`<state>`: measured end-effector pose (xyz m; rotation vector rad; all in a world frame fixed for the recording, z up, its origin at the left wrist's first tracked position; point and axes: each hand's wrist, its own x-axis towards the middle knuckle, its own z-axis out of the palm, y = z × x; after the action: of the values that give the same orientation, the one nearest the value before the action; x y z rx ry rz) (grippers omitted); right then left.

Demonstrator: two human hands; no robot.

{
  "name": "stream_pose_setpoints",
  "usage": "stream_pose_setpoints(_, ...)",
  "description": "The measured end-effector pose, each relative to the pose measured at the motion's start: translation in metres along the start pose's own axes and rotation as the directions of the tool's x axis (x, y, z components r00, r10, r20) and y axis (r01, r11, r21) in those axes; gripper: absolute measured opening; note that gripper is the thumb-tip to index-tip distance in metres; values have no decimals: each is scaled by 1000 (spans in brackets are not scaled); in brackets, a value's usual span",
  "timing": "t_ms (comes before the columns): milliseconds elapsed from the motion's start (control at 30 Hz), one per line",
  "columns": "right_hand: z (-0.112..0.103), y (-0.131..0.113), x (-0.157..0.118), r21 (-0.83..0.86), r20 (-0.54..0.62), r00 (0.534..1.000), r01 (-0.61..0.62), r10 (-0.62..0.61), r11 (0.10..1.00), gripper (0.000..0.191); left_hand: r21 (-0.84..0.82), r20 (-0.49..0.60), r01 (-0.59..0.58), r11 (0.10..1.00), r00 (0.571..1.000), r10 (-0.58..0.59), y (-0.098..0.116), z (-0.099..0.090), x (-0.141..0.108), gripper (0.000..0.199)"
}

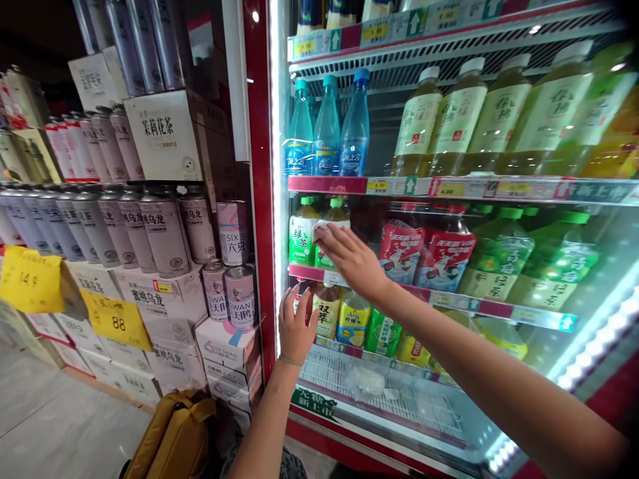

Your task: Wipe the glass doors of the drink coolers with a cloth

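1. Right hand (344, 256): fingers extended before the green-capped bottle (334, 211), above the shelf edge (305, 273); grip cannot be told.
2. Left hand (296, 329): fingers spread, lower.
3. Open gap: right of the bottle.

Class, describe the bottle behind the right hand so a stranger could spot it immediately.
Find the lit fridge, then the shelf directly below the blue bottles. At its left end stand two green-capped bottles. The target is the one whose label the right hand partly covers; its left neighbour shows nearly its whole label.
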<state>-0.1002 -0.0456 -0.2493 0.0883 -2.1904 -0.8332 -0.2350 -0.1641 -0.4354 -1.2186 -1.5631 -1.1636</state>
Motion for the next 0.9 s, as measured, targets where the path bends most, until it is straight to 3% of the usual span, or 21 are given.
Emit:
stream_pose_setpoints(100,-9,5,-12,49,57,994,86,-88,995,73,-2,-3,-46,999,999,46,6,2,1,51)
stream_pose_setpoints(233,-21,13,-28,-22,-29,991,-130,129,991,77,-20,-30,-94,995,995,93,16,4,3,52)
stream_pose_setpoints(367,-31,20,-47,37,54,998,35,-37,999,79,-33,-60,-125,992,991,123,21,7,3,49)
stream_pose_setpoints(533,-44,31,-69,-41,-79,981,-184,180,982,81,-32,-72,-166,986,984,164,26,12,-1,48)
stream_pose_setpoints(667,-52,35,-87,-1,19,1000,-5,5,1000,81,-25,-72,-183,983,981,181,34,16,-3,47)
stream_pose_setpoints(800,-60,39,-106,-75,-124,965,-241,231,968,83,-42,-82,-216,976,974,212,45,23,-2,47)
stream_pose_setpoints(900,-64,38,-118,-40,-24,996,-84,83,996,82,-56,-75,-227,972,972,222,54,29,-1,47)
